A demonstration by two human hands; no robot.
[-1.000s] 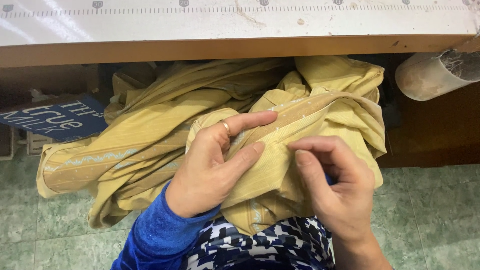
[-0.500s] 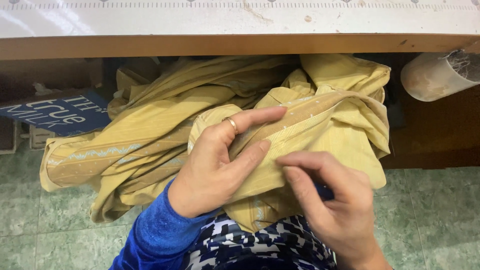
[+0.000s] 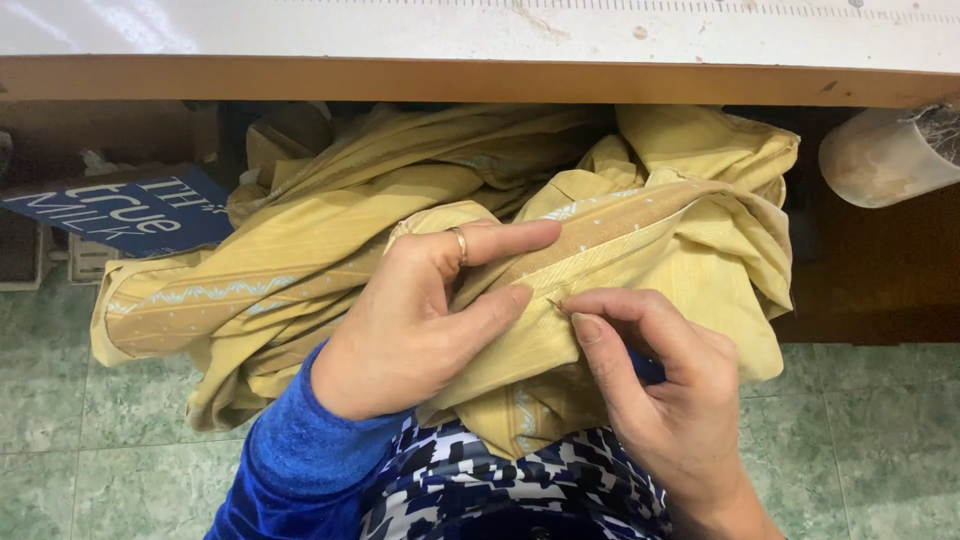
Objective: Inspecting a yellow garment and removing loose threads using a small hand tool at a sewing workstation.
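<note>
A bundle of mustard-yellow cloth (image 3: pixel 330 260) lies heaped in the person's lap, spilling toward the underside of a wooden worktable edge (image 3: pixel 480 78) that runs along the top of the view. A band of pale embroidered trim (image 3: pixel 190 300) crosses the cloth's left part, and a second trimmed band runs diagonally up toward the right.

The left hand (image 3: pixel 420 320), in a blue sleeve (image 3: pixel 290 460) and wearing 1 ring on a finger, lies half-closed on the cloth: its fingers stretch out flat over a fold and press it down near the middle of the heap. The right hand (image 3: pixel 660 390) is closed in a pinch; thumb and forefinger hold a thin needle (image 3: pixel 556 306), its tip touching the cloth just beside the left fingertips. A small dark blue thing shows behind the right fingers; what it is cannot be told.

Below the cloth a blue-and-white patterned garment (image 3: pixel 500 490) covers the lap. Under the table's left end a blue printed carton (image 3: pixel 120 212) lies on its side, and at the right end a pale cylinder-shaped container (image 3: pixel 885 158) sticks out. The floor is green marbled tile (image 3: pixel 60 400).
</note>
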